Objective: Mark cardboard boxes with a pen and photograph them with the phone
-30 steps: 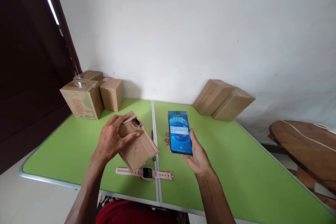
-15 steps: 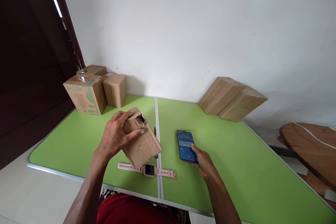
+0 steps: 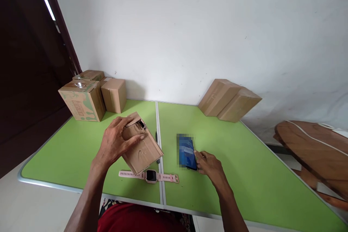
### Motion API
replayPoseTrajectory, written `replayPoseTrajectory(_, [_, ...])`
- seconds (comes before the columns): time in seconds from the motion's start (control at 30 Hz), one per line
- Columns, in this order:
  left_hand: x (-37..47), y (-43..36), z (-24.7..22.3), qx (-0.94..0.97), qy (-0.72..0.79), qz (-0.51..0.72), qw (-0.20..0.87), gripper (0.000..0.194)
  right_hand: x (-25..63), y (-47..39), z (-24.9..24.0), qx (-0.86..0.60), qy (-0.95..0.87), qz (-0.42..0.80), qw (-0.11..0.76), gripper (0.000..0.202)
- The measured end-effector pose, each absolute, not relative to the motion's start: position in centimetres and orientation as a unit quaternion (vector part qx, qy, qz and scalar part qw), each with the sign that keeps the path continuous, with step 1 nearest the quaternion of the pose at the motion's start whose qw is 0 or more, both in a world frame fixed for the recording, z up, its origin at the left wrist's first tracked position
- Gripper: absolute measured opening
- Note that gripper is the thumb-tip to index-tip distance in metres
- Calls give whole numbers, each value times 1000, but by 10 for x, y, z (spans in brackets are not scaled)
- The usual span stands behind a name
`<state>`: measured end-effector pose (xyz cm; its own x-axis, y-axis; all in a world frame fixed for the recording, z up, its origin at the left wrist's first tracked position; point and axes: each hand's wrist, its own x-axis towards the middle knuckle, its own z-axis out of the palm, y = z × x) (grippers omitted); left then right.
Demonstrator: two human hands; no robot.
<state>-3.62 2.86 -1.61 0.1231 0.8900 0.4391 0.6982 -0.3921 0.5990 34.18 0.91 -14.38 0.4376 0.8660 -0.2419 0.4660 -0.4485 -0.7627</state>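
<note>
My left hand point(image 3: 115, 141) grips a small brown cardboard box point(image 3: 144, 154), thumb across its top face and fingers over the far edge. The box is tilted, and its upper end has a torn, dark opening. At the right, my right hand point(image 3: 210, 166) has its curled fingers at the right edge of a smartphone point(image 3: 187, 154) with a lit blue screen, partly pixelated. The phone is at or just above the green table. Below the box lies a pink smartwatch point(image 3: 151, 176), its strap stretched out flat. A black pen point(image 3: 157, 137) lies partly hidden behind the box.
Several cardboard boxes point(image 3: 89, 98) stand at the table's back left. Two more taped boxes point(image 3: 228, 101) lean against the wall at the back right. A metal seam point(image 3: 160, 116) divides the green table point(image 3: 244, 174). Beyond its right edge is a wooden surface point(image 3: 307, 145) with a white cable.
My right hand has turned, its thumb shifting from the screen to the phone's right edge. The left hand and box keep nearly the same pose. The whole view has shifted slightly.
</note>
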Motion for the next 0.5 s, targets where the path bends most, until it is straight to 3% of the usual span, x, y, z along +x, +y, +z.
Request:
replayPoseTrajectory(0.2, [-35,28,-16,739,542,382,119,68,316,7,-122,-753,-528,195,342,40])
replayPoseTrajectory(0.33, [-37,27,-15,734,545,385,125,67,255,1,-128,-647,-623,239,368,53])
replayPoseTrajectory(0.43, [-40,29,-16,729,542,397,131,64,203,1,-144,-531,-699,292,380,117])
replayPoseTrajectory(0.5, [-42,30,-16,722,543,406,138,64,175,5,-155,-498,-695,305,419,149])
